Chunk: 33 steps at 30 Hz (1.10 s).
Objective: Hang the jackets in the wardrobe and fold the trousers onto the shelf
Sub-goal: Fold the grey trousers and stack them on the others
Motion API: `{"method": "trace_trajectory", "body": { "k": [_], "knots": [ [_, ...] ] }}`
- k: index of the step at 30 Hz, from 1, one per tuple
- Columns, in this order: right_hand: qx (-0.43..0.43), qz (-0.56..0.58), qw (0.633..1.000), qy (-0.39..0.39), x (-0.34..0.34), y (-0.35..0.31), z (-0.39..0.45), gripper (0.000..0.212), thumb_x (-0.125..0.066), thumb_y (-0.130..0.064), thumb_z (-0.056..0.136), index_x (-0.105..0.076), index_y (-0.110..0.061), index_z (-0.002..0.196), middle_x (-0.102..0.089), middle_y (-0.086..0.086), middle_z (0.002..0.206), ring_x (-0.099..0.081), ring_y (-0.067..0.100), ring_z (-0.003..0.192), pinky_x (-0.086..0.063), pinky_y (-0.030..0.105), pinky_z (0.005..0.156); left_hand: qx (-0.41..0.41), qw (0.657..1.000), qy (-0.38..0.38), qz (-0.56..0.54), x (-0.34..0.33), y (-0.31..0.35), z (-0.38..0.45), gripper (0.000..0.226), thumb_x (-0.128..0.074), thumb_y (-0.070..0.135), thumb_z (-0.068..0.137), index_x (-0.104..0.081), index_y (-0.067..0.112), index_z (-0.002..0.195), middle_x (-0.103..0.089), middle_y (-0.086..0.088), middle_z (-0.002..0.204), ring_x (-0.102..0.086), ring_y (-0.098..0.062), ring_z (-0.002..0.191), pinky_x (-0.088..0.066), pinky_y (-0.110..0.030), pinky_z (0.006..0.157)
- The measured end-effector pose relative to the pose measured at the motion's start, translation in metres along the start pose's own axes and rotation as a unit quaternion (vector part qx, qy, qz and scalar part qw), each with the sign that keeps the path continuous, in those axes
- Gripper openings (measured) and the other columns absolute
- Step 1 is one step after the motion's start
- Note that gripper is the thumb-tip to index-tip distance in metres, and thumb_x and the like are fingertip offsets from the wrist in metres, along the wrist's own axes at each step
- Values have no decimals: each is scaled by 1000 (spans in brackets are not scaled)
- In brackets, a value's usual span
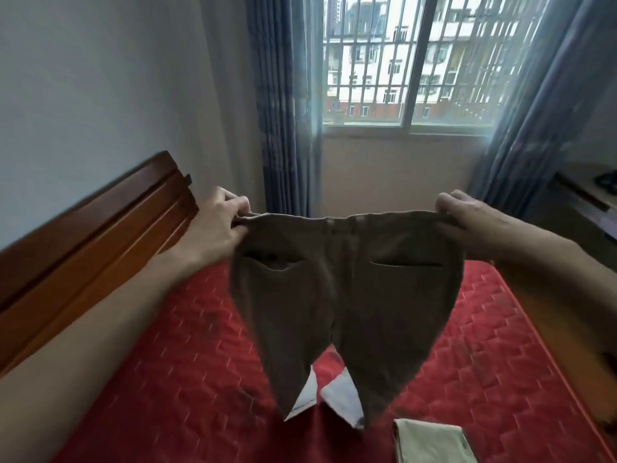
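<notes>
Your left hand (218, 225) and right hand (462, 222) pinch brown trousers (340, 295) by the waistband, unfolded – one pale folded pair (430, 442) lies on the bed (187, 379); shelf unseen.

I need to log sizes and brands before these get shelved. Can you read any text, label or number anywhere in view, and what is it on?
None readable.
Brown trousers: no tag or print shows.
Folded pale trousers: a small tag at the edge, too blurred to read.
</notes>
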State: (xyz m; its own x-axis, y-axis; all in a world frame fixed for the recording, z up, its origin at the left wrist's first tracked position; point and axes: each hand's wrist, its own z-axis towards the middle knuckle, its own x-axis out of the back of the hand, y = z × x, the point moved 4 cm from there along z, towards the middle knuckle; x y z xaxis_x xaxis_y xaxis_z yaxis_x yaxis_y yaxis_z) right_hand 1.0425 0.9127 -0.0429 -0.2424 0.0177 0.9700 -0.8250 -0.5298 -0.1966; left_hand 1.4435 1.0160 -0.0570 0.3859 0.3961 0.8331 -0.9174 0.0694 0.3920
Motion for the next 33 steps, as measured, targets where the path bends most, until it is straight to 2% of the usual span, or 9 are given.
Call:
{"method": "trace_trajectory", "body": {
  "k": [3, 8, 11, 13, 16, 20, 23, 27, 33],
  "knots": [
    [-30, 82, 996, -23, -4, 8, 9, 19, -70, -25, 97, -53, -20, 90, -72, 4, 80, -69, 29, 74, -55, 39, 61, 39, 980, -127, -148, -17, -14, 12, 20, -66, 9, 99, -52, 6, 86, -55, -2, 74, -51, -9, 65, -40, -22, 56],
    [-55, 210, 972, -85, 3, 18, 22, 26, -86, -22, 81, -70, -17, 101, -80, 6, 85, -78, 27, 81, -64, 38, 70, 85, 944, -172, -269, -16, -28, 29, 30, -87, 5, 79, -58, 3, 85, -61, -10, 69, -57, -12, 60, -47, -22, 55],
    [-61, 183, 965, -176, 2, 14, 19, 41, -89, -40, 70, -77, -23, 106, -81, 2, 90, -78, 21, 85, -60, 30, 70, 103, 941, -212, -244, -11, -29, 39, 31, -90, 3, 76, -61, 7, 85, -64, -2, 64, -59, -8, 58, -49, -22, 55],
    [-56, 174, 944, -273, -9, 7, 9, 41, -87, -44, 72, -81, -19, 104, -81, 2, 95, -78, 23, 92, -62, 37, 78, 100, 933, -263, -225, -10, -28, 42, 33, -91, 3, 73, -67, 9, 94, -67, -3, 73, -65, -11, 68, -54, -23, 60],
    [-68, 151, 884, -438, -38, -6, -17, 37, -80, -45, 83, -80, -10, 95, -80, 1, 93, -74, 17, 88, -58, 34, 80, 79, 904, -381, -180, -17, -25, 43, 37, -83, -7, 77, -76, 11, 108, -78, -5, 94, -75, -17, 88, -60, -26, 75],
    [-85, 177, 806, -558, -73, -22, -25, 14, -73, -33, 96, -79, -23, 89, -80, -7, 93, -75, 8, 88, -57, 25, 79, 41, 854, -519, -28, -49, -29, 48, 29, -87, 13, 80, -82, 21, 108, -81, -2, 105, -76, -22, 104, -61, -42, 98],
    [-93, 132, 880, -447, -82, -6, 26, 17, -75, -33, 95, -78, -16, 90, -78, -8, 84, -72, 7, 81, -58, 29, 78, 62, 877, -476, -27, -72, -42, 73, 21, -90, 27, 79, -84, 24, 99, -82, 1, 99, -77, -19, 100, -61, -42, 98],
    [-58, 12, 983, -174, -52, 27, 111, 23, -70, -30, 97, -75, -16, 78, -69, -6, 73, -63, 17, 73, -55, 40, 72, 125, 938, -282, -158, -66, -56, 126, 18, -91, 22, 79, -83, 13, 93, -82, -1, 86, -76, -11, 81, -64, -26, 79],
    [-55, 11, 988, 141, 50, 24, 160, 18, -57, -13, 102, -74, -9, 102, -75, 12, 101, -67, 29, 93, -53, 42, 80, 90, 936, -5, -340, -11, -32, 194, 12, -75, 0, 91, -78, 11, 92, -75, 11, 70, -69, 2, 60, -60, -16, 65]
  ]
}}
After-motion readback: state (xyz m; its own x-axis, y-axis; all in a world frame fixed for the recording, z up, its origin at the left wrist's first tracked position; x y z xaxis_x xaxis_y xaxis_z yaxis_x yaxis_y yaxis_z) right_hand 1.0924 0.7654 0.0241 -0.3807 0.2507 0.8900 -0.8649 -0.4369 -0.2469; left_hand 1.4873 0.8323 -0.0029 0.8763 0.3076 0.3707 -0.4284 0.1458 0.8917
